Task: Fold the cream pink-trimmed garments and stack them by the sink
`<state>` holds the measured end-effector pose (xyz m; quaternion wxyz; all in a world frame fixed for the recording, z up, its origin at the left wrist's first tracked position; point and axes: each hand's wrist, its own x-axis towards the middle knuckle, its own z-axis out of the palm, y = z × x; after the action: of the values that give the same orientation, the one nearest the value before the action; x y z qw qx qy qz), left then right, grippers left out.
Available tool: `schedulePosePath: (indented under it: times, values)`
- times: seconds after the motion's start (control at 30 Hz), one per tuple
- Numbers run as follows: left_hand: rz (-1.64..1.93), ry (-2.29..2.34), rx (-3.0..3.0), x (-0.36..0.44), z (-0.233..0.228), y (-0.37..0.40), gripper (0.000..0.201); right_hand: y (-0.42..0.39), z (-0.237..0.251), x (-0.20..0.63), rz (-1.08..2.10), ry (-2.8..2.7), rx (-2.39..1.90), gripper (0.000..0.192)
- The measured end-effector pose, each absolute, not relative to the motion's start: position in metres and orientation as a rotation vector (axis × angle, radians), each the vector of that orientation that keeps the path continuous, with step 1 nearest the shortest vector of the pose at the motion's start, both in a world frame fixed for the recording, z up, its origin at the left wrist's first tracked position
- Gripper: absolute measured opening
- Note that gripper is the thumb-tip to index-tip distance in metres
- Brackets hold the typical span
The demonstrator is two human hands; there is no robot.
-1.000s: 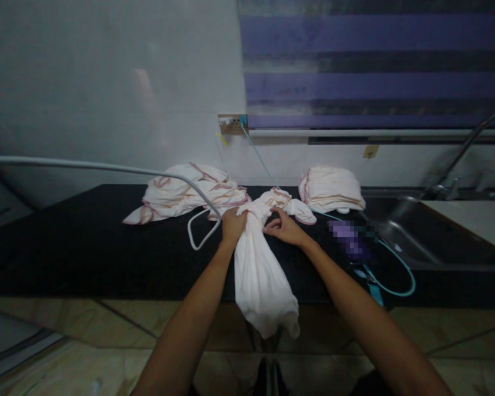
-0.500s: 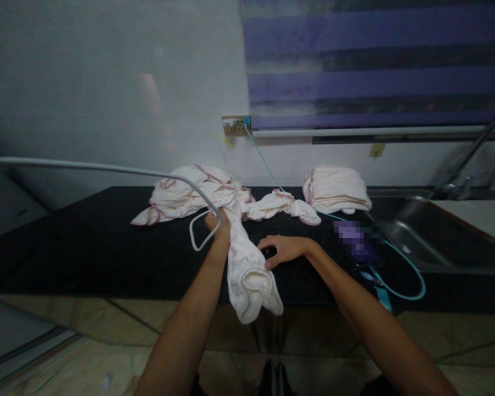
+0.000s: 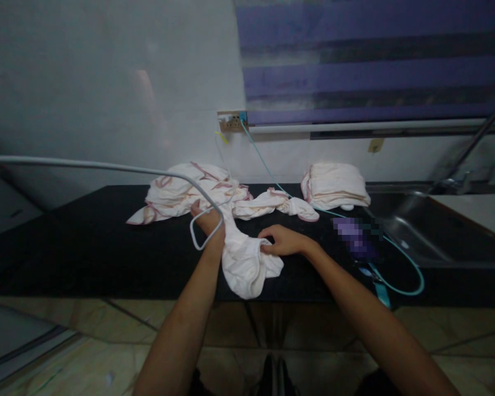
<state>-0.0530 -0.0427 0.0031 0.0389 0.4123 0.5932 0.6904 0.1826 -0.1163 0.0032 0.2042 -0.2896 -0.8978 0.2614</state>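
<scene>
A white cloth garment (image 3: 242, 267) with a gathered opening lies crumpled near the counter's front edge. My right hand (image 3: 284, 240) pinches the rim of its opening between thumb and fingers. Along the garment's left side is my left hand (image 3: 209, 220), one digit stretched out and apart; its other fingers are mostly hidden by the cloth and a pale cable. Just beyond it spreads a loose heap of white cloths with pink edging (image 3: 181, 192). Another crumpled white cloth (image 3: 264, 206) extends from that heap to the right.
A folded stack of white cloths (image 3: 336, 184) sits at the back right. Before it lies a phone (image 3: 355, 239) with a teal cord (image 3: 421, 280). A sink (image 3: 421, 225) is at the right. The pale cable (image 3: 107, 166) crosses from the left, in front of my left hand.
The garment's lower end has risen from beyond the counter edge onto the counter. My right hand has shifted up and now grips its rim. My left hand has moved slightly left, one digit extended.
</scene>
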Motion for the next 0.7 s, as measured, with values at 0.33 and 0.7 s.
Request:
schedulePosePath:
  times: [0.33, 0.7]
  values:
    - [1.228, 0.994, 2.690, 0.029, -0.003, -0.084, 0.021, -0.106, 0.011, 0.224, 0.156, -1.639, -1.556, 0.031]
    - [1.025, 0.873, 2.892, 0.059, 0.003, -0.122, 0.039, -0.066, -0.003, 0.237, 0.653, -1.089, -1.166, 0.061]
